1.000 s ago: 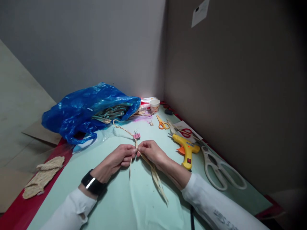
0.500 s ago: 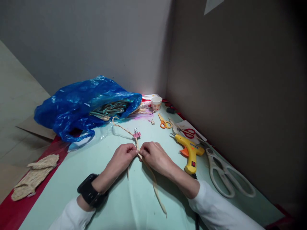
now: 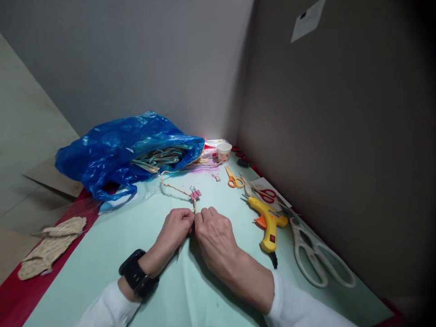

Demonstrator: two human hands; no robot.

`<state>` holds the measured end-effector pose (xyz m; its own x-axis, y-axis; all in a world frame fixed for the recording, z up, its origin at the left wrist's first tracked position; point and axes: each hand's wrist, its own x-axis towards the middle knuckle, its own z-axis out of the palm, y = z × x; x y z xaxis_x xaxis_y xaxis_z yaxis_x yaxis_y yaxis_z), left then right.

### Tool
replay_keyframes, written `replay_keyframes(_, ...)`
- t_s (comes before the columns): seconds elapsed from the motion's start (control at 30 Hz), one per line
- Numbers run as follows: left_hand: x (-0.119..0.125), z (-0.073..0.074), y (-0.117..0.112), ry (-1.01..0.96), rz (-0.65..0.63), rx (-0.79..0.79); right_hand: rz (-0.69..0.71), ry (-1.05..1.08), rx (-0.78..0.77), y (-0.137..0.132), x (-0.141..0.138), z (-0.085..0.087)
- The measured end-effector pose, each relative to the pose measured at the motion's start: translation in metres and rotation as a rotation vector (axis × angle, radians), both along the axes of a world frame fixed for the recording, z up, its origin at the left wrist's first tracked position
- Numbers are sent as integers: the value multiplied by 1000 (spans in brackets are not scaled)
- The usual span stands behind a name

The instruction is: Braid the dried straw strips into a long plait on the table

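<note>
Left hand (image 3: 176,227) and right hand (image 3: 216,234) meet in the middle of the pale green counter (image 3: 163,302), knuckles nearly touching, around a thin straw-coloured cord (image 3: 175,187). From where I stand, the left looks closed in a pinch on it; the right is curled shut at the same spot, seemingly on the cord too, though its fingertips are hidden and I cannot tell how tight they are. The cord runs from the fingers up through a pink clip (image 3: 196,195), then bends away toward the blue bag (image 3: 126,145). My worry is that clip: nothing seems to anchor it, so a sharp pull could drag it along or slip the cord out, and the twist might loosen. A slackened pinch could do the same, and uneven tension could leave the cord lumpy. Should the right elbow swing wide, it might knock the yellow glue gun (image 3: 270,222) or the big white-handled scissors (image 3: 315,254). Both arms reach in from the near edge and converge, the wrist with the black watch (image 3: 139,274) low over the counter, the right hand turned back-up with its knuckles raised.
</note>
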<state>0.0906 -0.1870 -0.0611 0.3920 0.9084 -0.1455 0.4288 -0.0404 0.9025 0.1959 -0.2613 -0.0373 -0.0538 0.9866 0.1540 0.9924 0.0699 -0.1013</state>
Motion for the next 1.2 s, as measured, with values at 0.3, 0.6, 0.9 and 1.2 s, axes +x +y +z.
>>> replay_keyframes(0.3, -8, 9, -1, -207, -121, -286, 9, -48, -20, -7, -8, -5)
replay_keyframes(0.6, -10, 9, -4, -193, -65, -250, 167, 96, 112, -16, -3, 3)
replay_keyframes(0.9, -13, 11, -8, -64, -102, -129, 42, 728, -165, 17, 27, 0)
replay_keyframes(1.2, -14, 22, -14, 234, -98, 228, 6, 910, -183, 30, 31, -20)
